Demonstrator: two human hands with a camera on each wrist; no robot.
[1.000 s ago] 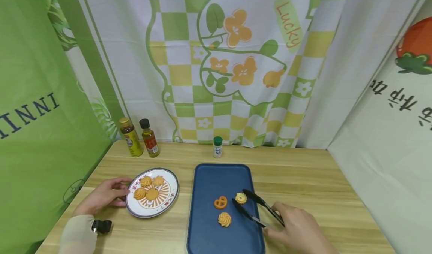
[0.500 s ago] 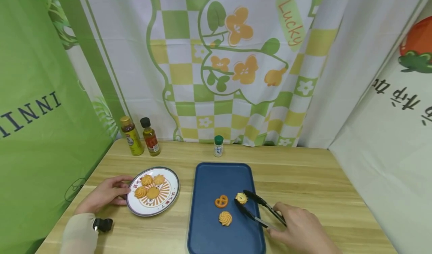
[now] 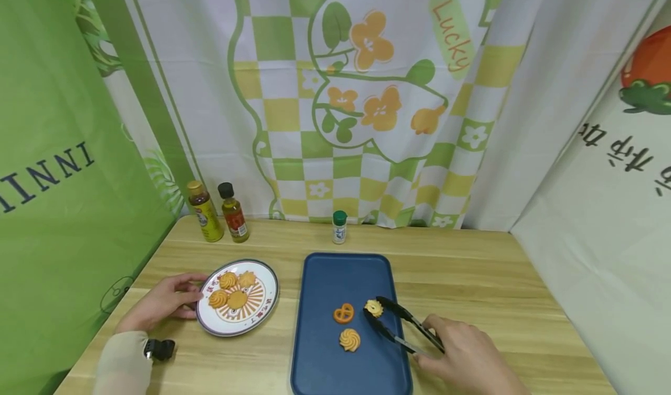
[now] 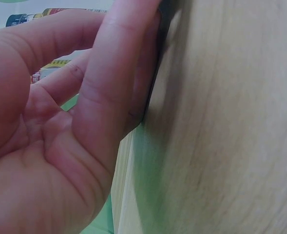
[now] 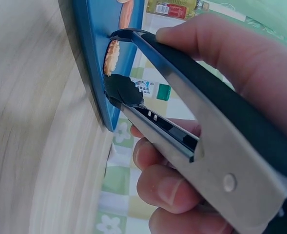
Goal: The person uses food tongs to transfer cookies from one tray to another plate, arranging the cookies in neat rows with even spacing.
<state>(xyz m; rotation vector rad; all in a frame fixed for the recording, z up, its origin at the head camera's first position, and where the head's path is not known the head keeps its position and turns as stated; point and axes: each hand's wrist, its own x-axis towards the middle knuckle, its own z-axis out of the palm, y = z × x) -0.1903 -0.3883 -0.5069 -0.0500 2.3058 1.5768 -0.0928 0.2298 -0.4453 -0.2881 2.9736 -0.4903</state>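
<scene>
Wooden table [image 3: 472, 278], tongs [image 3: 401, 322] seemingly gripping cookie [image 3: 374, 308]

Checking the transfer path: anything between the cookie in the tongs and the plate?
Only the pretzel cookie, lying on the blue tray just left of the flower cookie that the tongs bracket. Bare table separates tray and plate. The left hand touches the plate's far rim.

Pretzel cookie [image 3: 343, 313] beside tongs [image 3: 398, 322]; tray [image 3: 335, 272] back free.

"Lucky" on curtain [image 3: 451, 34], "INNI" on green banner [image 3: 47, 173]
</scene>
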